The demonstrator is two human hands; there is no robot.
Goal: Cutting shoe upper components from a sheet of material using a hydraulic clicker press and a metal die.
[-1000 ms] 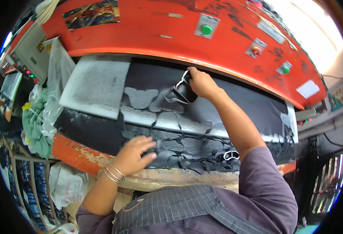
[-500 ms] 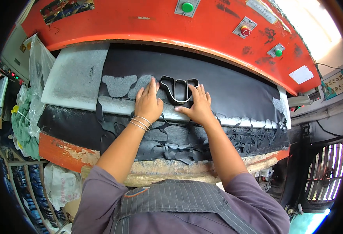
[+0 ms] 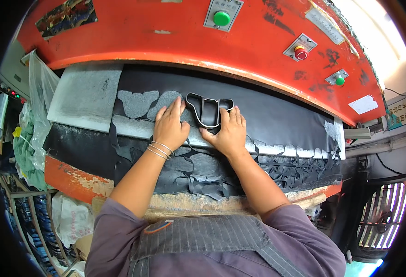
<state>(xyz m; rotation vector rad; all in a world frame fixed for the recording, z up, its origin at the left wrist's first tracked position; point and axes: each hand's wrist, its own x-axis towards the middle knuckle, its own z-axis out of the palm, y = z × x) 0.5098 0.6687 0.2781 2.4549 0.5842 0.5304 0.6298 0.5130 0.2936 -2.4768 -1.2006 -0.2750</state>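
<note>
So the thing in play is a metal cutting die (image 3: pixel 204 113), dark walls with a shiny bare rim, kinda lopsided: flared top, rounded bottom, with upright dividers inside. It's sitting flat on a smooth black sheet (image 3: pixel 281 115) that has a soft leathery sheen, exact material I can't tell.

Right hand (image 3: pixel 229 131) has its fingers and thumb around the die's near right corner, holding it. Left hand (image 3: pixel 169 127) is just left of the die, palm down, fingers out straight and close together, gripping nothing. Thin silver bangles (image 3: pixel 159 151) on that wrist.

Also left of the die are a couple of grey, grainy patches (image 3: pixel 137 104) with curvy outlines; can't tell whether they're holes or loose pieces. Further left there's a pale, scuffed board (image 3: pixel 85 97) with a rough, chalky face.

Nearer the wearer than the die it's a mess of thin black offcuts (image 3: pixel 295 166), all curls and webby strips, then a worn wooden edge (image 3: pixel 189 201).

Beyond the die runs a chipped, glossy orange-red machine beam (image 3: pixel 166 48) with a domed green button (image 3: pixel 221 18) on a metal plate.
</note>
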